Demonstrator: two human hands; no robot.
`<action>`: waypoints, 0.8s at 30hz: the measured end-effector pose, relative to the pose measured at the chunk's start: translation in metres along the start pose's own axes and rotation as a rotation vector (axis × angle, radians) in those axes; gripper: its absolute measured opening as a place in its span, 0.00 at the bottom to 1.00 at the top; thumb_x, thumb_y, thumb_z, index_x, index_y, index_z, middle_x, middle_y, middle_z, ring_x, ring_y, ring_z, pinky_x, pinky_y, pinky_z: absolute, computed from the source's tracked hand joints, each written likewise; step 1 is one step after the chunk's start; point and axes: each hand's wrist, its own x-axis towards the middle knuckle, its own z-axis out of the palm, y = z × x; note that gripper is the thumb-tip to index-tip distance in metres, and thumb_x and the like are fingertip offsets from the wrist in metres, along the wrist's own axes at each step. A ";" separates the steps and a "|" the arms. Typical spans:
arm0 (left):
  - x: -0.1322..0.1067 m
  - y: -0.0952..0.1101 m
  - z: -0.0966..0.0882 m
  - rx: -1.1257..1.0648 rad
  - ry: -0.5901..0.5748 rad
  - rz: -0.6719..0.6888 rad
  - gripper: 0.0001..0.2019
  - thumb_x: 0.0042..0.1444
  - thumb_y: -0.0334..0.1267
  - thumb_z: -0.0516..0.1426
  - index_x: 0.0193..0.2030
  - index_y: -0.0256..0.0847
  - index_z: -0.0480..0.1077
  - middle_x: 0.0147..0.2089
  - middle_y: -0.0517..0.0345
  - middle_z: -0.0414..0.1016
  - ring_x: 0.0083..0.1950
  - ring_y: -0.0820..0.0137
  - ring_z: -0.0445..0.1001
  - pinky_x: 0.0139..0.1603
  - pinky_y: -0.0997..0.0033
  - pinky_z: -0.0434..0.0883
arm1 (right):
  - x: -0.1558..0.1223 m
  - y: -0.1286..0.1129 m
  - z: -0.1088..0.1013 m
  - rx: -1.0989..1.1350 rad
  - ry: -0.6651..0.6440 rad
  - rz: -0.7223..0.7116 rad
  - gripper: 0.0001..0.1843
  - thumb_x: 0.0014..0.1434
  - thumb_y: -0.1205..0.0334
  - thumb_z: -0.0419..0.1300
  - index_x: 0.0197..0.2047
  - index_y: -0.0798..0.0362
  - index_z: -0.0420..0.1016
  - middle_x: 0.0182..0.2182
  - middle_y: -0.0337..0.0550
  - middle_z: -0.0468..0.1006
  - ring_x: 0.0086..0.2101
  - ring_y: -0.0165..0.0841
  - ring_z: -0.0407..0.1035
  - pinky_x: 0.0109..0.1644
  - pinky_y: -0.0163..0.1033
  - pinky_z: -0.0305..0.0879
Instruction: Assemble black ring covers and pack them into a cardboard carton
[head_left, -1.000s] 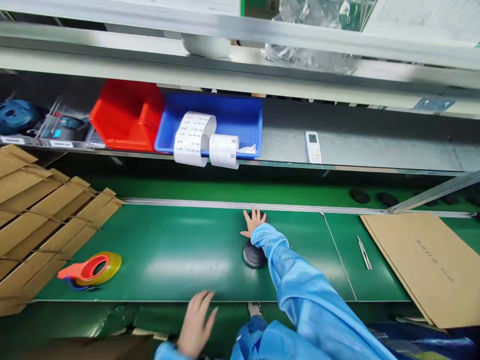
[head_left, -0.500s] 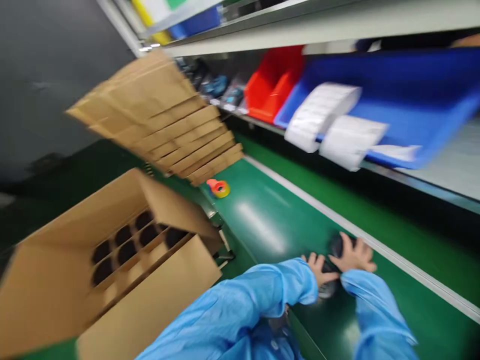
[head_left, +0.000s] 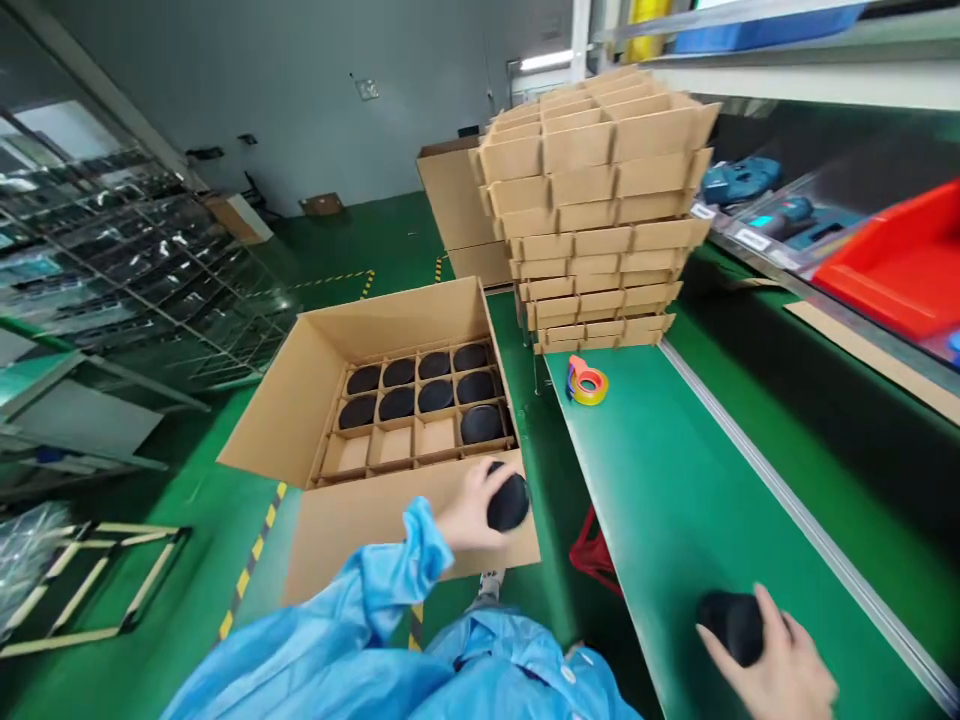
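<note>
My left hand (head_left: 469, 508) is closed around a black round object (head_left: 508, 502), held above the near flap of an open cardboard box (head_left: 405, 310). Inside the box, a cardboard divider forms cells; several hold black round pieces (head_left: 397, 403), and three cells in the near row show bare cardboard. Over the green workbench (head_left: 652, 480), my right hand (head_left: 784, 660) has its thumb and fingers around a second dark round object (head_left: 735, 625). Whether that object rests on the bench or is slightly raised, I cannot tell. Its exact kind does not show.
A tall stack of cardboard dividers (head_left: 600, 210) stands at the bench's far end, with a tape roll in a holder (head_left: 587, 382) before it. Shelving with a red bin (head_left: 900, 260) runs along the right. A red stool (head_left: 595, 553) is partly beneath the bench.
The view has swung left toward the box. My hands, earlier close together over dark objects on the bench, are now apart; the left has carried one object to the box.
</note>
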 end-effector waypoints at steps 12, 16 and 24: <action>-0.013 -0.279 -0.140 0.308 0.208 -0.476 0.52 0.39 0.42 0.68 0.73 0.51 0.53 0.72 0.38 0.45 0.73 0.36 0.44 0.66 0.37 0.58 | 0.110 -0.531 0.161 -0.004 -0.512 -0.771 0.64 0.41 0.36 0.71 0.74 0.42 0.48 0.71 0.60 0.48 0.65 0.65 0.48 0.65 0.63 0.45; -0.004 -0.311 -0.134 0.279 0.135 -0.413 0.54 0.38 0.42 0.69 0.73 0.55 0.51 0.74 0.39 0.44 0.74 0.37 0.44 0.66 0.37 0.57 | 0.123 -0.581 0.216 -0.127 -0.578 -0.740 0.67 0.39 0.35 0.73 0.75 0.40 0.44 0.72 0.60 0.46 0.66 0.66 0.48 0.66 0.64 0.39; 0.003 -0.345 -0.092 0.242 0.064 -0.268 0.39 0.58 0.54 0.58 0.74 0.45 0.52 0.78 0.42 0.41 0.78 0.48 0.38 0.73 0.38 0.42 | 0.109 -0.557 0.279 -0.181 -0.595 -0.765 0.43 0.66 0.37 0.49 0.76 0.47 0.42 0.74 0.56 0.40 0.71 0.55 0.37 0.70 0.63 0.32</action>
